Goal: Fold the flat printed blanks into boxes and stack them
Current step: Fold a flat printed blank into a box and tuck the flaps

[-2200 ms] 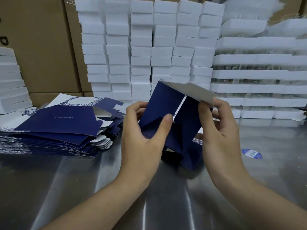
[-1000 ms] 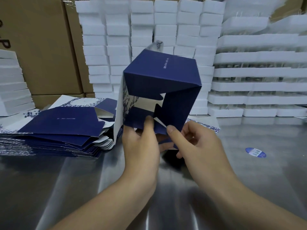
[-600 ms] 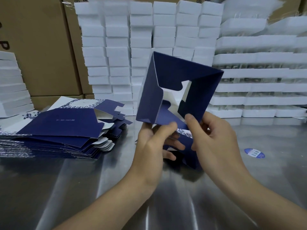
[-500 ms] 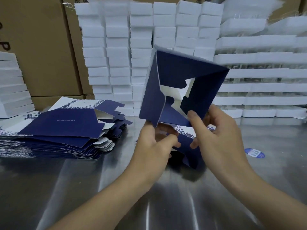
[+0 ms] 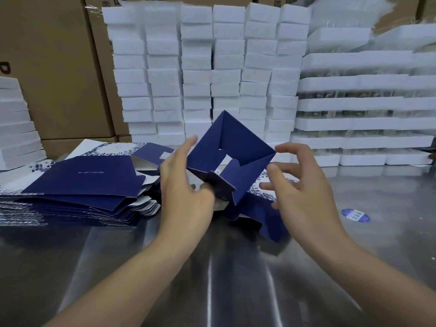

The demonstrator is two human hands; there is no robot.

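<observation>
Navy box (image 5: pixel 236 142), half folded, tilts toward me, likely for flap tucking. My left hand (image 5: pixel 186 197) steadies it, grip unclear; right hand (image 5: pixel 304 192) hovers, fingers spread.

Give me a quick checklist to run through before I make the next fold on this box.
1. Hold on box: ok, left hand grips its left wall.
2. Free right hand: ok, open beside the right corner; whether it touches, cannot tell.
3. Lock of bottom flaps: not ok, a gap shows between them and one sticks out.
4. Room on table: ok, bare steel in front of the hands.
5. Supply of blanks: ok, piled flat beside the left hand.
</observation>
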